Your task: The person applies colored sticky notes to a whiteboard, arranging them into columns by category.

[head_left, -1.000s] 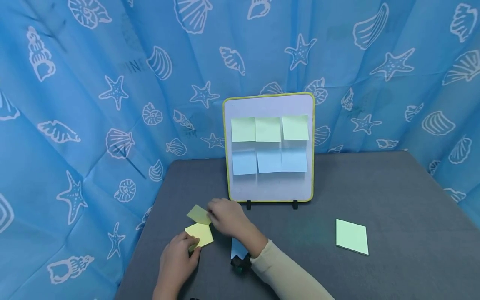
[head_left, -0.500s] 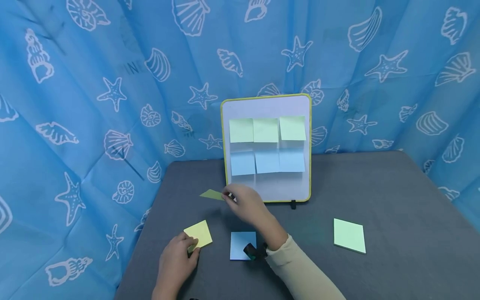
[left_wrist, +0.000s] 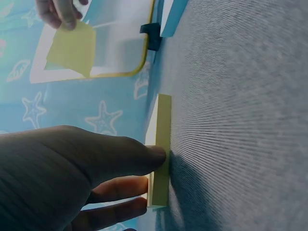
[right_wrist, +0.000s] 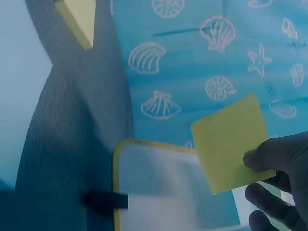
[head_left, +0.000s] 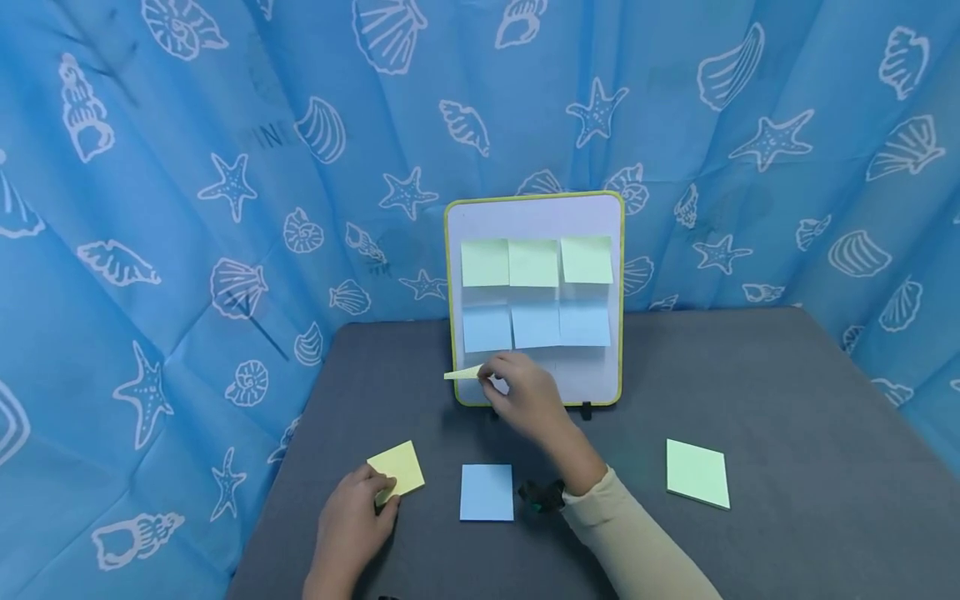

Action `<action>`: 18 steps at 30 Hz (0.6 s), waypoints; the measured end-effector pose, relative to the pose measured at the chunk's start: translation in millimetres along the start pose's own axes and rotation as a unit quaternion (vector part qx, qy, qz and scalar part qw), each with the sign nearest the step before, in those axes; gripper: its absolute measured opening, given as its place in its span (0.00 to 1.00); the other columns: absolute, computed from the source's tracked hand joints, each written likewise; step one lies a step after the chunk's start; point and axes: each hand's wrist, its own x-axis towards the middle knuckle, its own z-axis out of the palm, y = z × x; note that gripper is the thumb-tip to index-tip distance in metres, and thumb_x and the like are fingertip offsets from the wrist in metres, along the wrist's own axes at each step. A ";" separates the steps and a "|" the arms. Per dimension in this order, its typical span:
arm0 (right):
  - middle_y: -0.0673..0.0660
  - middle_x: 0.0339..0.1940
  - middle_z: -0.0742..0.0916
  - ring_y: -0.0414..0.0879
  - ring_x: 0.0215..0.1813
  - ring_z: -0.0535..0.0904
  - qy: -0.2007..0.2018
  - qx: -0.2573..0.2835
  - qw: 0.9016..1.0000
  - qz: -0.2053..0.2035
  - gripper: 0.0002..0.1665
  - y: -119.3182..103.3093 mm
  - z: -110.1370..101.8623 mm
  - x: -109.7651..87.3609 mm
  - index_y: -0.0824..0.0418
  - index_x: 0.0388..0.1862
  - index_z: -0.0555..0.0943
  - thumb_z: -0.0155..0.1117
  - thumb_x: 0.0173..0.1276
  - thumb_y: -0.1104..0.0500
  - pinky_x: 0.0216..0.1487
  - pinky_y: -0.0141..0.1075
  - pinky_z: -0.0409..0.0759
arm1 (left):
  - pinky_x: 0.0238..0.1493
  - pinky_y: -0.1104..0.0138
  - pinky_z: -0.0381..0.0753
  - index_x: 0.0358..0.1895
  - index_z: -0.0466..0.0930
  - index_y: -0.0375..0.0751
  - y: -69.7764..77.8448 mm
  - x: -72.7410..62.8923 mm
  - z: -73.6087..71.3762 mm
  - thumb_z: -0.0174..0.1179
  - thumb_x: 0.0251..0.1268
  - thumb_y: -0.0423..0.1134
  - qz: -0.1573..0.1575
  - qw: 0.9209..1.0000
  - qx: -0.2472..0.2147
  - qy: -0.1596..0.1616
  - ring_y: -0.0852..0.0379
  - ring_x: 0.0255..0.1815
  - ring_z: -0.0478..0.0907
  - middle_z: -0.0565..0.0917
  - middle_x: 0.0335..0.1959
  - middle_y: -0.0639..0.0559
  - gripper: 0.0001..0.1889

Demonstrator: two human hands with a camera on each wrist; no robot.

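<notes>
A: What's around the hands, and what's in the way?
B: A yellow-rimmed whiteboard [head_left: 588, 375] stands on the grey table [head_left: 780, 400], before a blue curtain [head_left: 675, 100] printed with shells and starfish. From the head view, the right hand [head_left: 525, 396] hides part of the board's lower left area. The right forearm [head_left: 577, 458] reaches in between the blue pad [head_left: 486, 493] and the green pad [head_left: 697, 473], a black device [head_left: 542, 496] at its wrist just beside the blue pad.
A: How are the hands?
B: The right pinches a yellow note [right_wrist: 226, 144] between thumb and fingers, at the board's lower left; whether the note touches the board, I can't tell. The left hand [head_left: 354, 517] grips the yellow pad [head_left: 400, 465] at its near corner, thumb and fingers both on it.
A: And the counts?
B: On the table, 3 pads: 1 yellow, 1 blue, 1 green. On the board, 3 green notes [head_left: 484, 262] above 3 blue notes [head_left: 487, 327], so 6. In hand, 1 yellow note.
</notes>
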 end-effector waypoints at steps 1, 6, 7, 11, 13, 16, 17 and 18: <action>0.50 0.38 0.91 0.45 0.42 0.86 0.004 -0.003 1.000 0.000 0.06 2.7 -1.1 -0.6 0.55 0.37 0.89 0.75 0.68 0.66 0.43 0.38 0.88 | 0.32 0.62 0.74 0.44 0.94 0.45 0.1 0.4 -0.3 0.81 0.56 0.39 0.000 1.000 -0.002 -0.001 0.60 0.31 0.73 0.84 0.38 0.54 0.12; 0.51 0.36 0.90 0.47 0.40 0.85 0.030 -0.009 0.999 -0.011 0.05 11.0 -6.0 -1.2 0.57 0.35 0.89 0.76 0.66 0.67 0.40 0.39 0.87 | 0.33 0.61 0.77 0.44 0.94 0.46 0.9 2.5 -2.0 0.80 0.56 0.41 -0.001 1.000 -0.017 0.000 0.58 0.34 0.76 0.84 0.39 0.53 0.12; 0.51 0.36 0.90 0.47 0.40 0.84 0.035 -0.010 0.999 -0.013 0.05 12.0 -6.7 -1.2 0.57 0.35 0.89 0.76 0.66 0.67 0.39 0.39 0.86 | 0.33 0.60 0.77 0.44 0.93 0.46 1.1 3.2 -2.6 0.80 0.56 0.42 -0.002 1.000 -0.020 0.001 0.58 0.34 0.76 0.85 0.39 0.53 0.12; 0.51 0.37 0.89 0.47 0.39 0.84 0.048 -0.013 0.999 -0.018 0.06 15.4 -7.8 -1.7 0.56 0.34 0.89 0.75 0.66 0.67 0.36 0.39 0.85 | 0.33 0.58 0.79 0.43 0.93 0.46 2.0 6.1 -5.6 0.78 0.58 0.44 -0.003 1.000 -0.027 0.009 0.55 0.35 0.79 0.86 0.40 0.52 0.11; 0.52 0.37 0.89 0.47 0.39 0.84 0.050 -0.015 0.999 -0.017 0.06 16.7 -7.9 -2.7 0.56 0.34 0.89 0.75 0.66 0.67 0.36 0.39 0.85 | 0.37 0.53 0.82 0.43 0.93 0.45 2.6 7.1 -7.8 0.77 0.60 0.45 0.002 0.999 -0.027 0.017 0.53 0.37 0.82 0.88 0.40 0.52 0.11; 0.52 0.37 0.90 0.48 0.39 0.84 0.049 -0.017 0.999 -0.011 0.06 19.1 -7.4 -5.0 0.57 0.35 0.89 0.75 0.66 0.67 0.36 0.40 0.85 | 0.45 0.49 0.84 0.44 0.93 0.43 4.6 9.5 -11.1 0.75 0.63 0.45 0.008 0.999 -0.036 0.024 0.48 0.42 0.85 0.89 0.42 0.50 0.12; 0.52 0.37 0.90 0.48 0.39 0.84 0.050 -0.019 0.999 -0.010 0.06 20.1 -7.0 -5.9 0.57 0.35 0.89 0.75 0.66 0.67 0.36 0.40 0.85 | 0.48 0.48 0.84 0.46 0.92 0.43 5.8 10.9 -12.2 0.75 0.65 0.45 0.009 0.999 -0.041 0.024 0.47 0.44 0.85 0.89 0.43 0.50 0.12; 0.52 0.37 0.89 0.48 0.39 0.84 0.050 -0.020 0.998 -0.008 0.05 21.1 -6.8 -6.8 0.57 0.35 0.89 0.75 0.67 0.67 0.35 0.39 0.84 | 0.52 0.49 0.85 0.47 0.92 0.43 7.2 12.5 -13.4 0.73 0.67 0.45 0.012 0.999 -0.047 0.024 0.47 0.46 0.85 0.88 0.45 0.49 0.12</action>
